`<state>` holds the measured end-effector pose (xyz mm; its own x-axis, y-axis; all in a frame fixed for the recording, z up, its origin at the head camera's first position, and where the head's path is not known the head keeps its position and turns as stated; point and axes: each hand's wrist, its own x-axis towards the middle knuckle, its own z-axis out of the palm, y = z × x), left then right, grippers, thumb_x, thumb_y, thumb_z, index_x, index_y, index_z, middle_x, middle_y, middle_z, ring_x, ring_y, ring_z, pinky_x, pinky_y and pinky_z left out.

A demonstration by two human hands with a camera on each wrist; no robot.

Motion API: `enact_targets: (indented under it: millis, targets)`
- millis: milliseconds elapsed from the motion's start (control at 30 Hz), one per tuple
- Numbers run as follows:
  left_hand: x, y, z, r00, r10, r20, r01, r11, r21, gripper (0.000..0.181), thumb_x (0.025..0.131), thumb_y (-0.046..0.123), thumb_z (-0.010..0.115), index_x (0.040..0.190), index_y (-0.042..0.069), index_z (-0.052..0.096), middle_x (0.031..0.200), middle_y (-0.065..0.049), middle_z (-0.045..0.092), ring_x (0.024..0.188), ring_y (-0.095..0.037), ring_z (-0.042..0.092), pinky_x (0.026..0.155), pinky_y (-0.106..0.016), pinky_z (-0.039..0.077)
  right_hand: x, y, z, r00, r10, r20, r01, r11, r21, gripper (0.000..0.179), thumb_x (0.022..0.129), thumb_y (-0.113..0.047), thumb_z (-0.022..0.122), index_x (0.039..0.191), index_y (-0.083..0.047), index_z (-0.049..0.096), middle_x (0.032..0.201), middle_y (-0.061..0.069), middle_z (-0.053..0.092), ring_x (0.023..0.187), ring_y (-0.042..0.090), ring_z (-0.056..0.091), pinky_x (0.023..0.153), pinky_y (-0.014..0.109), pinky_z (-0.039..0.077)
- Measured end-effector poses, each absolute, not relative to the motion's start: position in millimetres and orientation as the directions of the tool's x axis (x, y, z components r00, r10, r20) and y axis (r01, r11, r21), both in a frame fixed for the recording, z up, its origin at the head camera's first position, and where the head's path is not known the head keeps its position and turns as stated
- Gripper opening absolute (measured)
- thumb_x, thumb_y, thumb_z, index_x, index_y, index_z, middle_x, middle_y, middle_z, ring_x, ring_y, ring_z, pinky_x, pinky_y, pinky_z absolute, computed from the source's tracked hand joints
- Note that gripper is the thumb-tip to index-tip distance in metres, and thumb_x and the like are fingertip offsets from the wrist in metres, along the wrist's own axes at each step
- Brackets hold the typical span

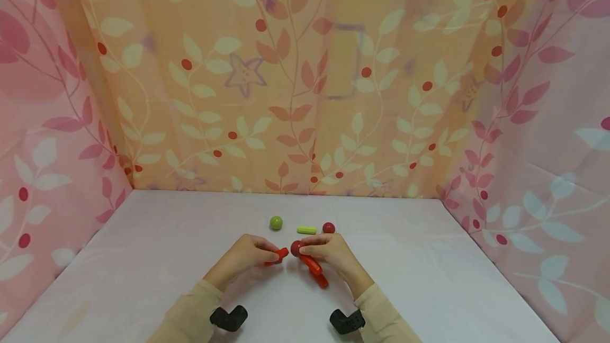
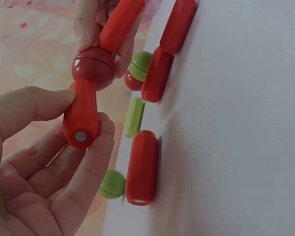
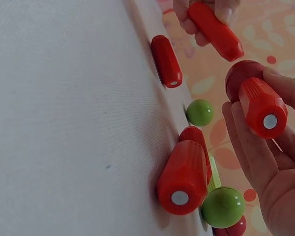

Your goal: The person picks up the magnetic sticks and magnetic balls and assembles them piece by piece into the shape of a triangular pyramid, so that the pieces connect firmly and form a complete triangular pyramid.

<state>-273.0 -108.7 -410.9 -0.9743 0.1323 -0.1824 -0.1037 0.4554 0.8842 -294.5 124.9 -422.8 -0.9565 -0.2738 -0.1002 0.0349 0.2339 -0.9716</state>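
Note:
In the head view my left hand [image 1: 250, 255] pinches a red magnetic rod [image 1: 281, 254] between thumb and fingers. A round metal disc shows on the near end of this rod [image 2: 81, 118] in the left wrist view. My right hand [image 1: 333, 253] holds a dark red ball [image 1: 296, 249] with thumb and fingertips. A second red rod [image 3: 265, 105] sticks out from that ball, its metal-tipped end facing the right wrist camera. The right wrist view shows a small gap between the left hand's rod and the ball.
Several loose pieces lie on the white table [image 1: 181, 226]: red rods [image 2: 142, 167], a yellow-green rod [image 1: 306, 230], a green ball [image 1: 276, 222], another green ball [image 3: 223, 207] and a red ball [image 1: 329, 227]. Patterned curtains [image 1: 295, 94] stand behind and at both sides.

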Motion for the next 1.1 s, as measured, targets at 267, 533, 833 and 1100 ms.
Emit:
enact_targets:
  millis: [267, 533, 833, 1100]
  targets:
    - [-273.0, -107.2, -409.8, -0.974, 0.151, -0.166, -0.081, 0.451, 0.889, 0.015, 0.082, 0.016, 0.079, 0.094, 0.008, 0.078, 0.085, -0.002, 0.075, 0.077, -0.016, 0.060, 0.071, -0.030, 0.051, -295.6, 124.6, -423.9, -0.957, -0.276, -0.087, 0.018, 0.244, -0.970, 0.035, 0.086, -0.024, 0.078, 0.114, -0.003, 0.073, 0.116, 0.010, 0.071, 0.094, 0.016, 0.069, 0.086, 0.034, 0.059]
    - [-274.7, -105.6, -410.9, -0.973, 0.175, -0.153, -0.064, 0.430, 0.900, 0.014, 0.082, 0.012, 0.078, 0.094, 0.007, 0.078, 0.083, -0.006, 0.076, 0.075, -0.016, 0.060, 0.069, -0.030, 0.049, -294.4, 123.1, -423.5, -0.956, -0.275, -0.103, 0.040, 0.225, -0.973, 0.036, 0.086, -0.022, 0.078, 0.116, -0.003, 0.073, 0.112, 0.011, 0.074, 0.093, 0.017, 0.072, 0.081, 0.035, 0.060]
    - [-274.7, -105.3, -411.5, -0.973, 0.171, -0.154, -0.072, 0.408, 0.910, 0.016, 0.082, 0.014, 0.078, 0.096, 0.007, 0.078, 0.084, -0.006, 0.076, 0.076, -0.016, 0.061, 0.069, -0.030, 0.050, -293.8, 123.9, -421.3, -0.957, -0.277, -0.086, 0.015, 0.247, -0.969, 0.034, 0.087, -0.023, 0.077, 0.115, -0.004, 0.074, 0.113, 0.009, 0.073, 0.092, 0.015, 0.070, 0.085, 0.034, 0.060]
    - [-273.5, -104.5, -412.5, -0.975, 0.154, -0.157, -0.086, 0.391, 0.917, 0.016, 0.084, 0.013, 0.077, 0.098, 0.005, 0.077, 0.087, -0.007, 0.076, 0.078, -0.015, 0.064, 0.073, -0.032, 0.054, -294.2, 124.5, -421.4, -0.957, -0.279, -0.082, 0.017, 0.227, -0.974, 0.035, 0.086, -0.022, 0.077, 0.115, -0.002, 0.073, 0.113, 0.011, 0.073, 0.092, 0.016, 0.071, 0.084, 0.034, 0.060]
